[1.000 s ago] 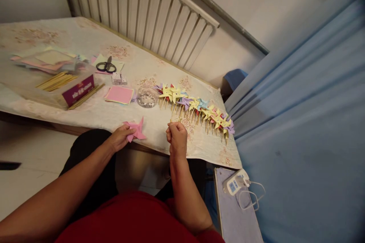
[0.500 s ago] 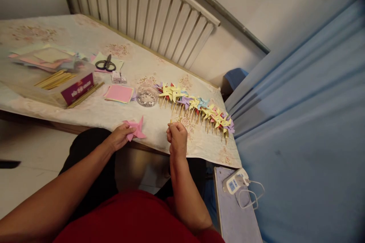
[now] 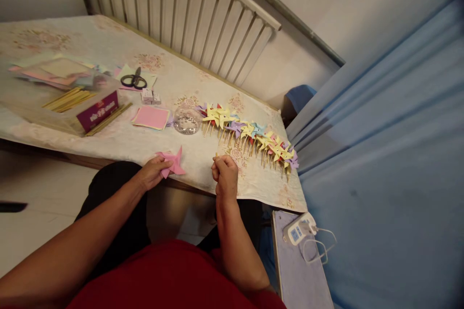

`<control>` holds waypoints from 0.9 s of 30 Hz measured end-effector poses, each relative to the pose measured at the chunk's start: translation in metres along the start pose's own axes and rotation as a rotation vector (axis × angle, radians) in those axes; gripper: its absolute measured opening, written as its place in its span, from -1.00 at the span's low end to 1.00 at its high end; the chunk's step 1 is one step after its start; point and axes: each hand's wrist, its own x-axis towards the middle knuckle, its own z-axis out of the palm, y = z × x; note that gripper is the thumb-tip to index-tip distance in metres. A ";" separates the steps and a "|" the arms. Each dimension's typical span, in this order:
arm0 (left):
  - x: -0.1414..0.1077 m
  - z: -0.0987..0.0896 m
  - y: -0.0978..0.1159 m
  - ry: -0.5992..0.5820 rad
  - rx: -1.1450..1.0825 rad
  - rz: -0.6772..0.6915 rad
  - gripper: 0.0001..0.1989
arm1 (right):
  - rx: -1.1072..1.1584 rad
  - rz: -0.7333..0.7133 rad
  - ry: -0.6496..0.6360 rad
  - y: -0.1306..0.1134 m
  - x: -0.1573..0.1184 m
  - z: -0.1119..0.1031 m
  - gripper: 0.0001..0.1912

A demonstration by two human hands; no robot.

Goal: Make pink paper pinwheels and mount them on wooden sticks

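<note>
My left hand (image 3: 154,173) pinches a pink paper pinwheel (image 3: 175,163) by one side, over the table's front edge. To its right, my right hand (image 3: 226,174) is closed around a thin wooden stick (image 3: 216,155); only the stick's tip shows above the fingers. Beyond my hands stands a round clear dish (image 3: 186,121) with small shiny pieces in it. A row of finished paper pinwheels (image 3: 250,131) in yellow, purple, blue and red lies on sticks to the right of the dish. A stack of square paper (image 3: 151,118), pink on top, lies left of the dish.
A clear box (image 3: 78,111) of sticks with a purple label stands at the left, before loose coloured sheets (image 3: 54,70). Black scissors (image 3: 134,79) and small white boxes (image 3: 150,96) lie near it. A power strip (image 3: 300,229) rests on a side bench. A blue curtain (image 3: 380,154) hangs right.
</note>
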 end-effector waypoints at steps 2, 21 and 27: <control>0.000 0.000 0.000 0.005 0.000 -0.001 -0.77 | -0.008 0.006 0.005 0.001 0.000 -0.001 -0.83; 0.003 -0.004 -0.003 0.003 -0.020 -0.005 -0.79 | 0.003 0.022 0.013 0.004 0.000 -0.005 -0.75; 0.004 -0.005 -0.003 -0.009 -0.007 -0.011 -0.82 | -0.013 0.032 0.032 0.006 0.001 -0.006 -0.80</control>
